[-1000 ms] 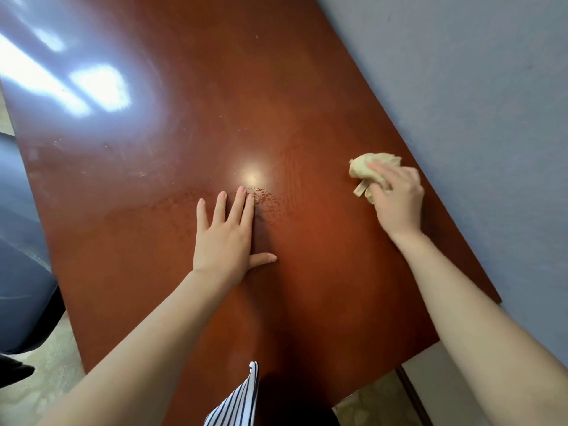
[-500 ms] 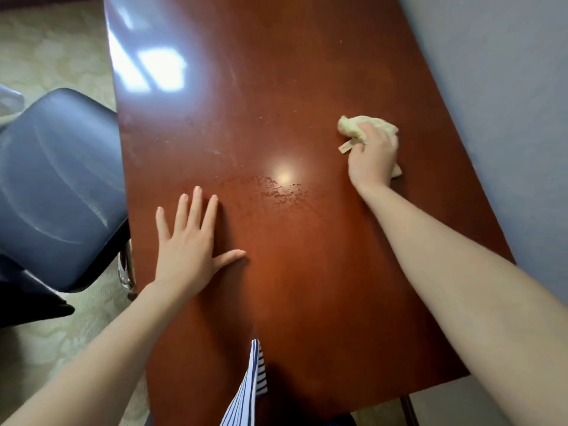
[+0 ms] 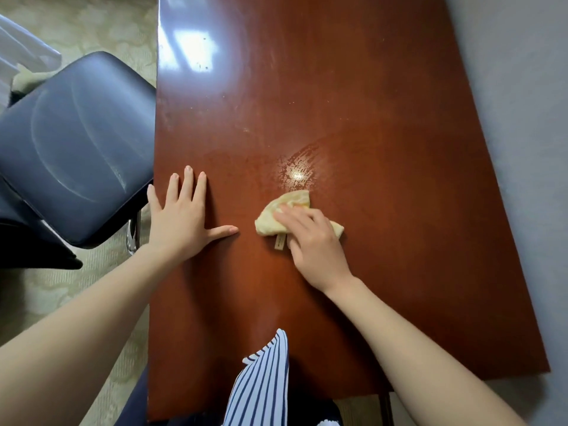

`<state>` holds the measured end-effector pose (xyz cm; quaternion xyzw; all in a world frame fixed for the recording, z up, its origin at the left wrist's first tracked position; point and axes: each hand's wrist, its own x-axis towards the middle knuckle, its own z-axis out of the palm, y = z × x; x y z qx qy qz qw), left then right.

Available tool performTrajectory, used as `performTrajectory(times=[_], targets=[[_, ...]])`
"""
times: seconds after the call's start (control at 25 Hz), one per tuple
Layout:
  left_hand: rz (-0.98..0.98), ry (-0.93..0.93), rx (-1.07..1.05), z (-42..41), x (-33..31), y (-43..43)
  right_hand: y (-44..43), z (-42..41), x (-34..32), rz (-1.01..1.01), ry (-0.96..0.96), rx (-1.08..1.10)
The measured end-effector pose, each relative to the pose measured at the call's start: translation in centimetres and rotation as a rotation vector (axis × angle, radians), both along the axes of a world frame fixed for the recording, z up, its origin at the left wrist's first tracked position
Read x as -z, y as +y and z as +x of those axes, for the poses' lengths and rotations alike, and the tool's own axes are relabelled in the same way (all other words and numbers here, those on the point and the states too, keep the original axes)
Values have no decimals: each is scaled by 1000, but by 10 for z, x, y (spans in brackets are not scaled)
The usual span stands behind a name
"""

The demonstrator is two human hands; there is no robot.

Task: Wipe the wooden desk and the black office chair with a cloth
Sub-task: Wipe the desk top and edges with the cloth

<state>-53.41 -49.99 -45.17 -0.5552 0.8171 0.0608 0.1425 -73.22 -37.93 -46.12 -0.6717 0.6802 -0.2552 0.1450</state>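
A glossy reddish-brown wooden desk (image 3: 353,103) fills the middle of the view. My right hand (image 3: 313,241) presses a crumpled pale yellow cloth (image 3: 289,210) onto the desk near its middle; a small tag sticks out below the cloth. My left hand (image 3: 181,216) lies flat on the desk near its left edge, fingers spread, holding nothing. A wet smear shines on the wood just beyond the cloth. The black office chair (image 3: 73,149) stands to the left, its seat touching or nearly touching the desk's edge.
A grey wall (image 3: 522,118) runs along the desk's right side. Pale patterned carpet (image 3: 101,23) covers the floor on the left. A chrome chair leg (image 3: 132,238) shows beside my left wrist. My striped shirt (image 3: 261,385) hangs over the near desk edge.
My right hand has dragged the cloth from the desk's far right side back toward the middle, close to my left hand. The view has swung left, showing more of the chair.
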Motion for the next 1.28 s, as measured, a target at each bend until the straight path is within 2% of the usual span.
performTrajectory(times=[0.08, 0.28, 0.44, 0.68, 0.76, 0.84, 0.96, 1.12, 1.28], targets=[[3, -7, 4, 0, 0, 0, 21, -19, 2, 3, 25, 20], [-22, 5, 22, 0, -1, 1, 23, -88, 2, -20, 85, 294], [-33, 17, 30, 0, 0, 3, -14, -130, -3, -33, 140, 581], [-43, -43, 46, 0, 2, 2, -110, -138, -8, 16, 14, 965], [-41, -61, 52, -2, 2, 1, -138, -125, -9, 60, 22, 907], [-43, -90, 60, -3, 1, 0, -159, -99, -9, 94, 65, 753], [-30, -90, 69, -2, 0, -1, -171, -43, -11, 83, 23, 579], [49, 51, 20, 9, -1, -6, -150, 28, -16, 99, -68, 326], [129, 130, -6, 23, -2, -9, -100, 64, -18, 174, -81, 179]])
